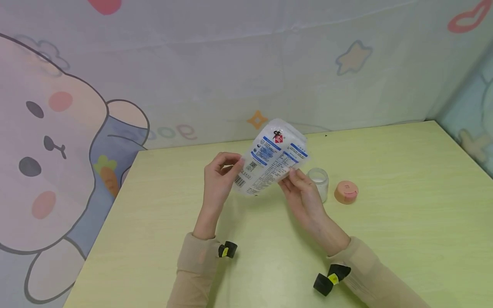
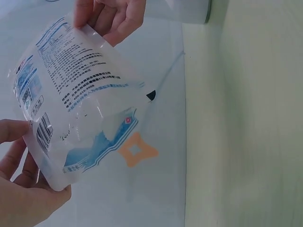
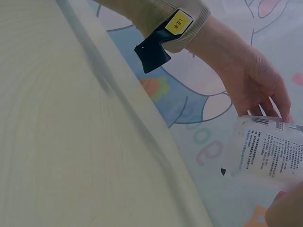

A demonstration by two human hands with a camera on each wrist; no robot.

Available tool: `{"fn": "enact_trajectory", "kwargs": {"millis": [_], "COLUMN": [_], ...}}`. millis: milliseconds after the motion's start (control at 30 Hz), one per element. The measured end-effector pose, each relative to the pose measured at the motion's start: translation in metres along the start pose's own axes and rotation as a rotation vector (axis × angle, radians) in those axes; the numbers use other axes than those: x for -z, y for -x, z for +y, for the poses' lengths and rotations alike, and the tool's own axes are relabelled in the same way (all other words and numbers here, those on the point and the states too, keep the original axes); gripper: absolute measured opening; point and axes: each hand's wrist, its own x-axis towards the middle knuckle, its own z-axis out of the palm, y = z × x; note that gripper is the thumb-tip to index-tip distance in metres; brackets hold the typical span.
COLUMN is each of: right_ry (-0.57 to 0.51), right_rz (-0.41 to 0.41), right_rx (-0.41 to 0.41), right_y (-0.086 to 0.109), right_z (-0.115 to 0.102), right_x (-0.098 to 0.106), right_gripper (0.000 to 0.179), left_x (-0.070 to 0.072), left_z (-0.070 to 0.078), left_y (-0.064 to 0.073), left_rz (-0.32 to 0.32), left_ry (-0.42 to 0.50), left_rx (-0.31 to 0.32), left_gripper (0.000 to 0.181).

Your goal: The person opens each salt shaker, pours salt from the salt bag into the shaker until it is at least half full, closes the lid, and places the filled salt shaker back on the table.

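Note:
A white plastic pouch (image 1: pixel 271 158) with blue bands, small print and a barcode is held tilted above the table between both hands. My left hand (image 1: pixel 221 182) pinches its lower left edge beside the barcode, thumb in front. At the lower right edge, my right hand (image 1: pixel 304 199) grips the pouch with thumb on the printed face and fingers behind. In the left wrist view the pouch (image 2: pixel 75 94) shows its bulging bottom with a blue pattern. The right wrist view catches the pouch (image 3: pixel 270 149) at its right side, with the left hand (image 3: pixel 258 85) at its far edge.
An uncapped glass jar (image 1: pixel 319 182) with white contents stands just behind the right hand. To its right lies a round orange-pink lid (image 1: pixel 346 192). The pale yellow-green table (image 1: pixel 404 205) meets a cartoon-printed cloth (image 1: pixel 215 77) at its back edge.

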Motion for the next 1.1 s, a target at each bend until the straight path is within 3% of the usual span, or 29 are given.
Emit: {"fn": "enact_trajectory", "kwargs": {"millis": [367,733,1100], "right_ry": [0.065,0.103,0.111], "right_rz": [0.006,0.016,0.066], "right_rx": [-0.001,-0.023,-0.042], "right_y": [-0.001,-0.001,-0.002], "right_z": [-0.001,0.0,0.0], "right_x": [0.002,0.003,0.002], "right_gripper": [0.04,0.043,0.04], "left_x": [0.002,0.003,0.012], "left_z": [0.0,0.0,-0.005], "left_y": [0.0,-0.002,-0.006], "left_rz": [-0.051,-0.045,-0.114], "left_ry": [-0.069,-0.15,-0.137], "left_rx": [0.038,0.104,0.211], "left_gripper": [0.015,0.011,0.012]}}
